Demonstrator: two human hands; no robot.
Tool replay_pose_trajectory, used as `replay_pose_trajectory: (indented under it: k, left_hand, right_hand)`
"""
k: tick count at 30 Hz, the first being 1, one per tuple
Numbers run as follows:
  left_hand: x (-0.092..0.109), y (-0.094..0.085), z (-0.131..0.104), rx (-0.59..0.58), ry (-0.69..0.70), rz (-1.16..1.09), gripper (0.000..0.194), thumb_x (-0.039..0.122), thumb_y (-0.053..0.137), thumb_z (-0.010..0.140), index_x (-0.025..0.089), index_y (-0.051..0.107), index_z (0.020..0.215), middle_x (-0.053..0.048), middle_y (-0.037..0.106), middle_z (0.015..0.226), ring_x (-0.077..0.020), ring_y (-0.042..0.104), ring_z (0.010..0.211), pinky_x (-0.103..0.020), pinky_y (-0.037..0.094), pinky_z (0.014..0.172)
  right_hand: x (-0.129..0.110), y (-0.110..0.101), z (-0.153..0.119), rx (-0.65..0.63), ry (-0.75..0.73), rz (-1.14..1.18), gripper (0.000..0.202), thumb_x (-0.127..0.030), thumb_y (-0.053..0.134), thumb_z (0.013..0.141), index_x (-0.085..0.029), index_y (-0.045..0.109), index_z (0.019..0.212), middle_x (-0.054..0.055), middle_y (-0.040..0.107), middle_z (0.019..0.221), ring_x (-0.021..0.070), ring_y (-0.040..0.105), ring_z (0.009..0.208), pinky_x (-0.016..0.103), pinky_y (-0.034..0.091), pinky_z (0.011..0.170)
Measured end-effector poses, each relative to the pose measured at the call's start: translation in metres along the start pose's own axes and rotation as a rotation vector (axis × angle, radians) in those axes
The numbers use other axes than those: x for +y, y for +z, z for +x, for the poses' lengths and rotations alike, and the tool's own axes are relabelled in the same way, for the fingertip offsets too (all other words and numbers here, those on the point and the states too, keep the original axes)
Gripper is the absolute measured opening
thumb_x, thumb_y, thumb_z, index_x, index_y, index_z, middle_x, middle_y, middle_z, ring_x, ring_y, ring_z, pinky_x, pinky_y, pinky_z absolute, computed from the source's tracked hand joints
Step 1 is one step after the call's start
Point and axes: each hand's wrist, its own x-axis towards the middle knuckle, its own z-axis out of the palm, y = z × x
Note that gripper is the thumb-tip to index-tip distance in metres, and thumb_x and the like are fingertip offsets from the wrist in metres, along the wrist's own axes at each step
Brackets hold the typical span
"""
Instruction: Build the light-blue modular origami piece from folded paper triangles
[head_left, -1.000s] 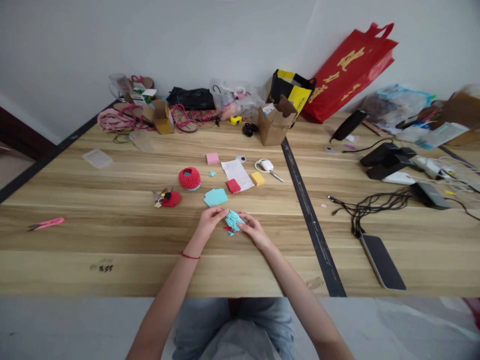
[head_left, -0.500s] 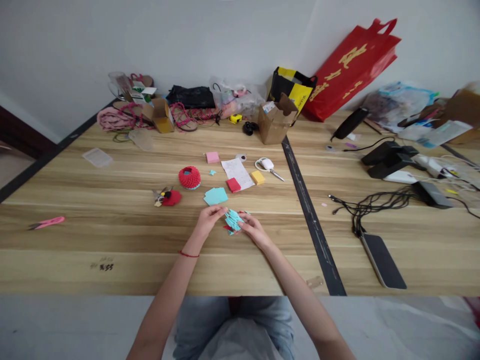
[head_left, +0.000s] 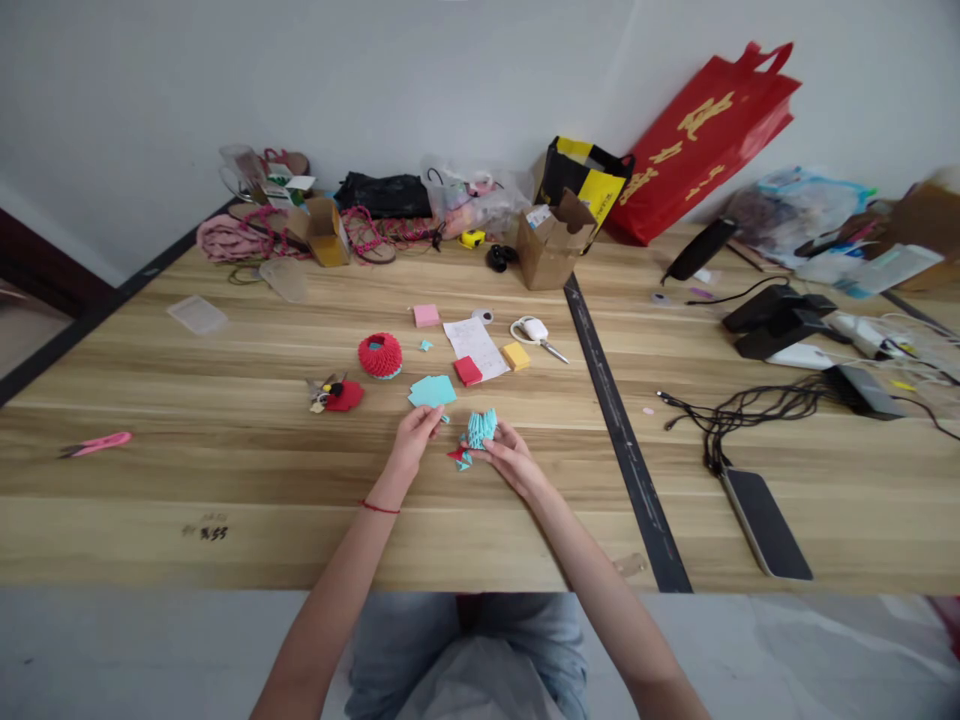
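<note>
My right hand [head_left: 510, 457] holds a turquoise folded-paper cluster [head_left: 481, 427] by its right and lower side. To its left, my left hand [head_left: 417, 438] pinches a small turquoise paper piece [head_left: 445, 419], apart from the cluster. Small red and turquoise folded pieces [head_left: 463, 461] lie just below the cluster. Flat turquoise paper [head_left: 432, 391] rests beyond my left hand. Further back sits a round red folded-paper piece [head_left: 380, 355] with a turquoise base. One small turquoise piece [head_left: 426, 345] lies on its own.
A red pad [head_left: 468, 371] and yellow pad [head_left: 516, 356] lie by a written sheet [head_left: 472, 340]. Scissors [head_left: 551, 347] are right of them, pink snips [head_left: 97, 444] far left. Black cables [head_left: 772, 405] and a dark power bank [head_left: 768, 522] lie right.
The turquoise cluster has turned more upright and shifted slightly right in my right hand. My left hand has drawn away from it a little, with a small turquoise piece now visible at its fingertips.
</note>
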Motion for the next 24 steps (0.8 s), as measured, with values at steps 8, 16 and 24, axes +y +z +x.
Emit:
replay_pose_trajectory:
  k: [8, 16, 24]
  left_hand:
    - [-0.0005, 0.0028, -0.0014, -0.024, 0.005, -0.006, 0.04, 0.051, 0.07, 0.065, 0.016, 0.053, 0.056, 0.005, 0.046, 0.051, -0.0078, 0.039, 0.051, -0.023, 0.03, 0.052]
    - [0.0049, 0.0065, -0.0043, -0.055, -0.069, -0.075, 0.039, 0.051, 0.072, 0.063, 0.015, 0.057, 0.064, -0.002, 0.064, 0.064, -0.0086, 0.047, 0.053, -0.023, 0.037, 0.054]
    - [0.006, 0.0064, -0.0051, -0.052, -0.055, -0.07, 0.037, 0.049, 0.071, 0.064, 0.015, 0.057, 0.064, -0.003, 0.066, 0.064, -0.0084, 0.046, 0.052, -0.022, 0.036, 0.053]
  right_hand:
    - [0.0023, -0.0042, 0.0024, 0.073, -0.015, 0.031, 0.042, -0.021, 0.078, 0.065, -0.022, 0.062, 0.103, 0.003, 0.07, 0.099, 0.0198, 0.069, 0.085, 0.031, 0.057, 0.074]
    - [0.0011, -0.0047, 0.0029, 0.023, -0.015, 0.042, 0.037, -0.024, 0.077, 0.068, -0.02, 0.063, 0.102, 0.003, 0.07, 0.097, 0.02, 0.07, 0.085, 0.031, 0.055, 0.076]
    - [0.0009, -0.0078, 0.0036, -0.017, 0.02, 0.064, 0.036, -0.028, 0.074, 0.072, -0.021, 0.061, 0.104, 0.005, 0.07, 0.102, 0.02, 0.069, 0.087, 0.032, 0.053, 0.079]
